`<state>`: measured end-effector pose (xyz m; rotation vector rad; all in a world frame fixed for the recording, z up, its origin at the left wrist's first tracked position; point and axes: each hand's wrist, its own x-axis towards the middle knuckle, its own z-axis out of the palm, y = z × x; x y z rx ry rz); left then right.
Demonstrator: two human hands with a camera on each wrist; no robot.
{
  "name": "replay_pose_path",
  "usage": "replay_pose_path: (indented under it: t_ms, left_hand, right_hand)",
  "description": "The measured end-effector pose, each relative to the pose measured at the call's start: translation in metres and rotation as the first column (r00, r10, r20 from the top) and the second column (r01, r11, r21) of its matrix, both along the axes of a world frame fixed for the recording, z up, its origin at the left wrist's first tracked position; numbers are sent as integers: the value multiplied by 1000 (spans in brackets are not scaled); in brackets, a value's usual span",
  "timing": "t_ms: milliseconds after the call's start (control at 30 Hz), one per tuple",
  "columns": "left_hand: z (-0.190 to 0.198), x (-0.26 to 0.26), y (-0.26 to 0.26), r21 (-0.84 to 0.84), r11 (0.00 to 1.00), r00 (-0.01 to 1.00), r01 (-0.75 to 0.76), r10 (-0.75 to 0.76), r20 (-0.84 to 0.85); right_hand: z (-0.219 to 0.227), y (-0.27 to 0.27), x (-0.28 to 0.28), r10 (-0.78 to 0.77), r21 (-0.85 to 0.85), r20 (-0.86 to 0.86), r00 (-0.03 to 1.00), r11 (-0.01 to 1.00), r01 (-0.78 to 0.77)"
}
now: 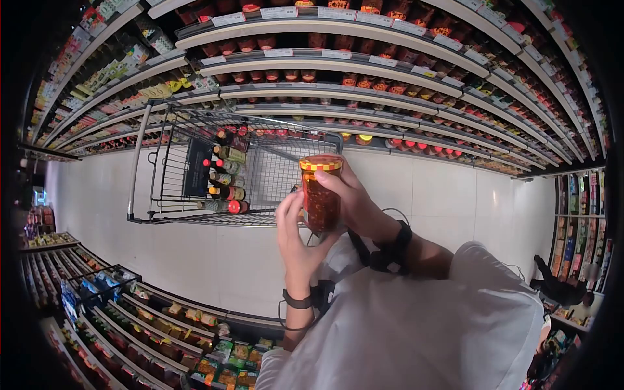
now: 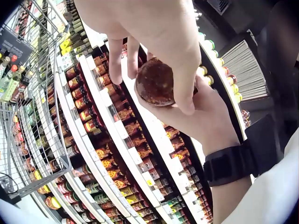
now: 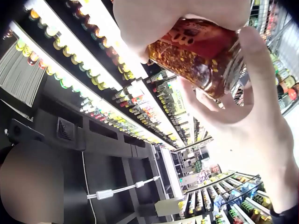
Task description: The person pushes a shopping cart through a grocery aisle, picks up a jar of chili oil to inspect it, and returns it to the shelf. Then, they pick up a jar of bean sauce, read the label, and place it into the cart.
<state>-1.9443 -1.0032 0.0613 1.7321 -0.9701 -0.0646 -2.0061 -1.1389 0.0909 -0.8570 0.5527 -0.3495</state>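
Two hands held one jar of chili sauce upright over the shopping cart. From the left, the left hand cupped its base, fingers curled round the glass; the right hand gripped the side below the lid, fingers wrapped round. Stocked shelves stood behind.

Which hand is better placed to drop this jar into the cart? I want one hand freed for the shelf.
Probably the left hand: it grips the jar on the side nearer the cart. The right hand grips the far side.
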Motion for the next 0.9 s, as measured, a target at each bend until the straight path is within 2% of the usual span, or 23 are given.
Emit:
replay_pose_path:
  t_ms: [67, 167, 300, 333, 433, 533, 667, 767, 900]
  left_hand:
    - [-1, -2, -4, 32, 999, 998, -42, 43, -41]
    - [-20, 2, -1, 22, 996, 995, -81, 83, -58]
    - [-15, 5, 2, 32, 999, 994, -31, 34, -99]
    - [-9, 5, 1, 5, 1000, 990, -5, 5, -139]
    - [-19, 4, 3, -5, 1000, 991, 24, -25, -130]
    - [-19, 2, 5, -25, 999, 982, 29, -33, -188]
    - [-21, -1, 9, -52, 997, 965, 48, -60, -254]
    - [-27, 0, 9, -76, 996, 972, 54, -70, -223]
    - [-28, 0, 10, -65, 997, 964, 42, -57, -261]
  right_hand:
    - [-10, 1, 3, 12, -44, 11, 1000, 999, -11]
    - [-9, 2, 0, 65, -286, -82, 995, 954, -86]
    - [-23, -5, 2, 64, -366, -134, 989, 924, -109]
    - [-24, -3, 2, 48, -283, -102, 994, 956, -76]
    - [-23, -5, -2, 95, -255, -148, 984, 958, -131]
    - [-20, -2, -3, 86, -258, -167, 982, 958, -128]
    - [-31, -5, -5, 108, -360, -129, 986, 921, -148]
    - [-30, -4, -5, 97, -378, -125, 987, 915, -138]
    - [-26, -5, -6, 94, -369, -141, 986, 919, -140]
